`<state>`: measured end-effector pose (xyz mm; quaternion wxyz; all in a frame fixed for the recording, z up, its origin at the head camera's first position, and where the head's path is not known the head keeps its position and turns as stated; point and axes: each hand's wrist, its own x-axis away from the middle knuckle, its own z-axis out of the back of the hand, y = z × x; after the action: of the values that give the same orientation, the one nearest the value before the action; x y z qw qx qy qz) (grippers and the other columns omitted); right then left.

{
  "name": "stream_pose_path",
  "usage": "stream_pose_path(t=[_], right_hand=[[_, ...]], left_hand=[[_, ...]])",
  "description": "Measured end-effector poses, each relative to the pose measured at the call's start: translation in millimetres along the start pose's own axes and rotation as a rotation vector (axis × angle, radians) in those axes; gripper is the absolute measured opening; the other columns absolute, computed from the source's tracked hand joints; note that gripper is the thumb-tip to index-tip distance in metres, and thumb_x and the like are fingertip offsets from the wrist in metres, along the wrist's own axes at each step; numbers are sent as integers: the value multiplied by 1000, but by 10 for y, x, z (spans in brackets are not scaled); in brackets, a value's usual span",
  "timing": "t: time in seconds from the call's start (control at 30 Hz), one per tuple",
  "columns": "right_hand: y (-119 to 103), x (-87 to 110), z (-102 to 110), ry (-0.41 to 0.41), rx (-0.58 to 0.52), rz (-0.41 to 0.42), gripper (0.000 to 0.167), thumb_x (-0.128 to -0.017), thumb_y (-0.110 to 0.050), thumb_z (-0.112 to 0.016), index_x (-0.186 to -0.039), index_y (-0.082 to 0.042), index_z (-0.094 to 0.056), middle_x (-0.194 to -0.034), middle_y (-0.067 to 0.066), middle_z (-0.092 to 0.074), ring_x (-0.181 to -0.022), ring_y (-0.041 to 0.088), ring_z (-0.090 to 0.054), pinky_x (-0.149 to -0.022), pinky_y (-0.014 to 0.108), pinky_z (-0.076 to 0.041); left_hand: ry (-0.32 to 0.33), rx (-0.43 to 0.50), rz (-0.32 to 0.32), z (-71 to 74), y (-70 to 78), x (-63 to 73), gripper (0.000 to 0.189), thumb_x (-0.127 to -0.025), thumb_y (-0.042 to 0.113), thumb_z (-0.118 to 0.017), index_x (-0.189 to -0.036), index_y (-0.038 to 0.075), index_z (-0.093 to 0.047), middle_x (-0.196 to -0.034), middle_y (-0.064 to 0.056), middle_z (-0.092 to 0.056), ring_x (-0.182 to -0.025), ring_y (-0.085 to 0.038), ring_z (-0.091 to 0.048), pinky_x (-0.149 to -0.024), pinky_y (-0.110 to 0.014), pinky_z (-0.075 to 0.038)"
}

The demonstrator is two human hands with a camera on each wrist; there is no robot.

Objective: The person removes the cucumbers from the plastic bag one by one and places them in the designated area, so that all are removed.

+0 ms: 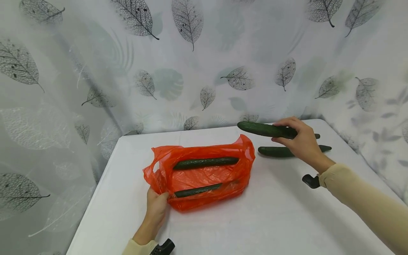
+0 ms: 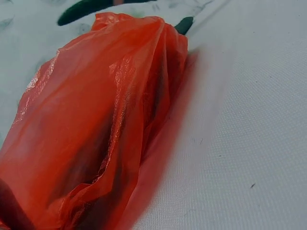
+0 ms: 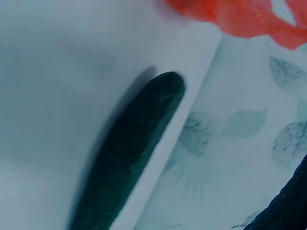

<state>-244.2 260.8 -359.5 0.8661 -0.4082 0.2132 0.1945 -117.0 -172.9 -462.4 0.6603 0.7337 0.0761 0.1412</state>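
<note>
A red plastic bag (image 1: 210, 177) lies on the white table, its mouth spread, with two cucumbers inside: one along the far side (image 1: 205, 163) and one along the near side (image 1: 197, 190). My left hand (image 1: 155, 209) grips the bag's left edge, thumb on the near side and the other fingers hidden by the plastic. Above the table's back right, my right hand (image 1: 298, 138) holds another cucumber (image 1: 259, 129) between thumb and fingers, pointing left toward the bag. Below it a further cucumber (image 1: 276, 152) lies on the table, partly covered by the right hand.
A leaf-patterned curtain (image 1: 207, 71) hangs behind the white table (image 1: 255, 219) and along its sides. Small dark wrist cameras sit on the left wrist (image 1: 163, 247) and right wrist (image 1: 310, 181).
</note>
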Motion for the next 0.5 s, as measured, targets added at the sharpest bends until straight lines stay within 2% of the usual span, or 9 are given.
stream_pose_path(t=[0.23, 0.5], right_hand=[[337, 230, 141, -58, 90, -79, 46, -73, -7, -90, -115, -16, -74, -115, 1, -66, -103, 2, -53, -86, 14, -39], [658, 446, 200, -163, 183, -84, 48, -72, -10, -90, -117, -19, -73, -116, -1, -66, -111, 13, -54, -92, 13, -34]], left_hand=[[20, -7, -16, -40, -6, 6, 62, -83, -19, -41, -144, -8, -37, -138, -21, -49, -121, -30, -47, -101, -26, -45], [15, -2, -13, -56, 2, 2, 65, -82, -19, -39, -146, -8, -34, -141, -21, -46, -124, -30, -45, -102, -25, -44]])
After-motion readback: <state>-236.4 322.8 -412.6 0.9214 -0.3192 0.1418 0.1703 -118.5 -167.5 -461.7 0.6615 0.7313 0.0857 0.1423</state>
